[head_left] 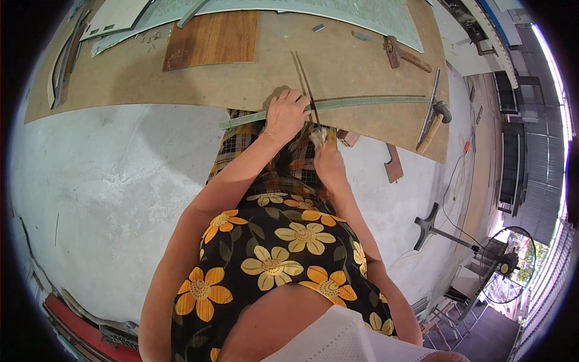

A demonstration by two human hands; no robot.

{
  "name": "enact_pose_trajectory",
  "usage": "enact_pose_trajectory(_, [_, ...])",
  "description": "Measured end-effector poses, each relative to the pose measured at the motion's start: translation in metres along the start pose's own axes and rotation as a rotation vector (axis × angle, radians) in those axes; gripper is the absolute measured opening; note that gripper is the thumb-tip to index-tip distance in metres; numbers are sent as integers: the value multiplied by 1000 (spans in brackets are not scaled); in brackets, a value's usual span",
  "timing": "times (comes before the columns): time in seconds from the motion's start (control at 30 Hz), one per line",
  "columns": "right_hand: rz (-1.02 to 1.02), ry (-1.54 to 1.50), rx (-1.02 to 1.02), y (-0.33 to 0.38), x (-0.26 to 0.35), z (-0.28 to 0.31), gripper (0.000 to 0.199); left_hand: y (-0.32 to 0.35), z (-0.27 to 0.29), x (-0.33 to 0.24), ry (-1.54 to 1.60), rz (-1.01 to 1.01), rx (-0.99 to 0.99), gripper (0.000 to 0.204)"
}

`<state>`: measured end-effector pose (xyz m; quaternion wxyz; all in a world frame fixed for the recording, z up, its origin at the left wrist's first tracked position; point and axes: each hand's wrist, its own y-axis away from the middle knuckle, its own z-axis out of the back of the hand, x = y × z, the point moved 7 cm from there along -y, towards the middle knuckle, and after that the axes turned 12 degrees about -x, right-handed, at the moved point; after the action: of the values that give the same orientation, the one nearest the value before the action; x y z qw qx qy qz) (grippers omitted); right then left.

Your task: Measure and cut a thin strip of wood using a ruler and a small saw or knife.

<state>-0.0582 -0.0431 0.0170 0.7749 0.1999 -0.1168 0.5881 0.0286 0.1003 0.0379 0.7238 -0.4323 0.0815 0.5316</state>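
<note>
A long, narrow pale green strip (380, 102) lies across the near edge of the brown table, its left end jutting past the edge. My left hand (288, 114) is closed over the strip and presses it down at the edge. My right hand (329, 161) is wrapped round the pale, bundled handle of a thin dark saw blade (313, 108). That blade points away from me and crosses the strip just right of my left fingers. Its teeth are too small to make out, and a thin dark shadow line runs beside it.
On the brown table (120, 90) lie a wooden panel (220, 39), pale green sheets (313, 7), a hammer (395, 53) and small grey blocks (362, 36). A black-headed mallet (443, 111) and metal rod (427, 114) sit at the right corner. A standing fan (508, 264) is lower right.
</note>
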Motion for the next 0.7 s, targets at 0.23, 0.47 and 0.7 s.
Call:
enact_pose_trajectory(0.23, [75,-54,-92,-30,19,-9,27,0,-3,1,-36,-6,15,25])
enact_pose_trajectory(0.47, [29,-44,-87,61,-31,1,39,0,1,4,-26,1,19,25])
enact_pose_trajectory(0.7, [67,-45,-49,-20,11,-5,33,-2,-5,-1,-48,22,67,28])
